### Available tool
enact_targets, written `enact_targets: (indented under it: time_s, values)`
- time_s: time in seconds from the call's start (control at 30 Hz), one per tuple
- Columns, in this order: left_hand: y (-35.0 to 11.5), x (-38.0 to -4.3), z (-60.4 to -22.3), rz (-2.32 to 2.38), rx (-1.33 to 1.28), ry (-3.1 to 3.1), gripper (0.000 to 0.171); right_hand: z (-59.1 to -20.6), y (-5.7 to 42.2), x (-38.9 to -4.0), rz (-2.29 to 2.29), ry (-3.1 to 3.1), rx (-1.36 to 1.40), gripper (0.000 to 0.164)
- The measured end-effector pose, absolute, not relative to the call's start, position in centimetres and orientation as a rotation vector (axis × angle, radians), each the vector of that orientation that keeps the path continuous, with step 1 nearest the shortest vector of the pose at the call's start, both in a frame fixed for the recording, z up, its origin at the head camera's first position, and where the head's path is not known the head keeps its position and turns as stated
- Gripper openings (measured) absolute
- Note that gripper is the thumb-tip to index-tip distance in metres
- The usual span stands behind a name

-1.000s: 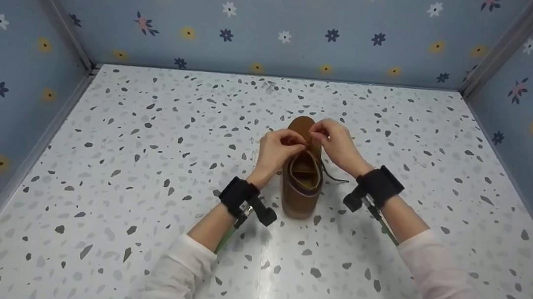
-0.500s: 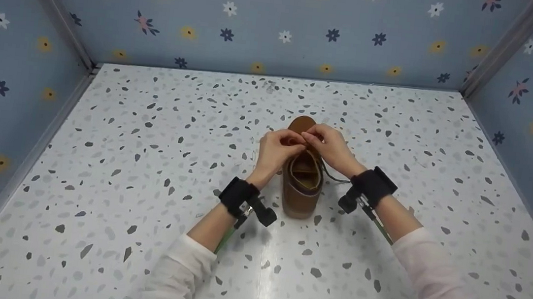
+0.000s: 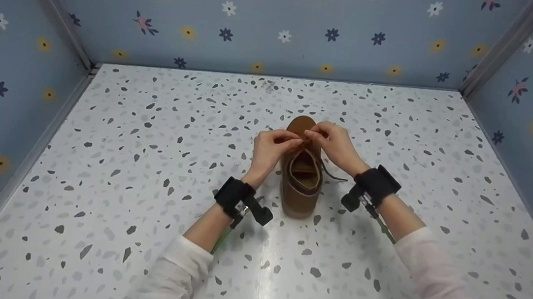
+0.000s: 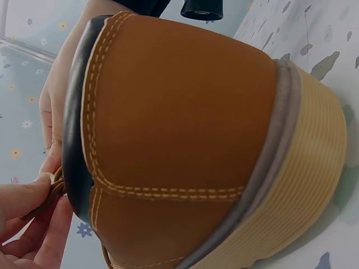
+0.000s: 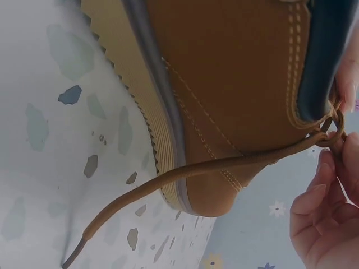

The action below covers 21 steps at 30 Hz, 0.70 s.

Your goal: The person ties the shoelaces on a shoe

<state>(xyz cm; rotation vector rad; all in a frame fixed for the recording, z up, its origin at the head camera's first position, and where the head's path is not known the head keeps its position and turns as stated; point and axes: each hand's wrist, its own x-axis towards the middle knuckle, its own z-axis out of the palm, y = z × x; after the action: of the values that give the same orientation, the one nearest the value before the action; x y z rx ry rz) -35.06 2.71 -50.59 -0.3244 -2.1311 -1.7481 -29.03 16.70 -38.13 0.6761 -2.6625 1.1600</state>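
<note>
A brown leather ankle boot (image 3: 299, 203) with a dark collar stands upright, toe pointing away from me. Above its front, my left hand (image 3: 267, 152) pinches part of the brown shoelace (image 4: 44, 205) between thumb and fingertips. Close beside it, my right hand (image 3: 337, 146) pinches the lace where it forms a small loop (image 5: 338, 124) by the collar. The lace's loose end (image 5: 185, 172) trails down the boot's right side and out over the surface. In the head view, fingers cover the knot area and most of the lacing.
The boot rests on a white speckled tabletop (image 3: 156, 158). Blue flower-patterned panels (image 3: 280, 22) rise at the back and both sides. Each wrist wears a black strap with a small camera (image 3: 351, 201).
My right hand came in toward the left hand, then drew slightly back to the right. My left hand has shifted a little to the left. The boot stays about where it was.
</note>
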Motion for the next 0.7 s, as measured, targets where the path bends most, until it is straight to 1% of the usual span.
enact_targets:
  time_s: [0.4, 0.7]
  values:
    - [1.6, -34.1, -50.4, -1.892, -0.352, -2.088, 0.02, -37.8, 17.0, -29.0, 1.151, -2.693, 0.642, 0.019]
    - [1.0, -33.8, -50.7, -1.95, -0.336, -2.114, 0.024, -37.8, 17.3, -29.1, 1.179, -2.711, 0.602, 0.021]
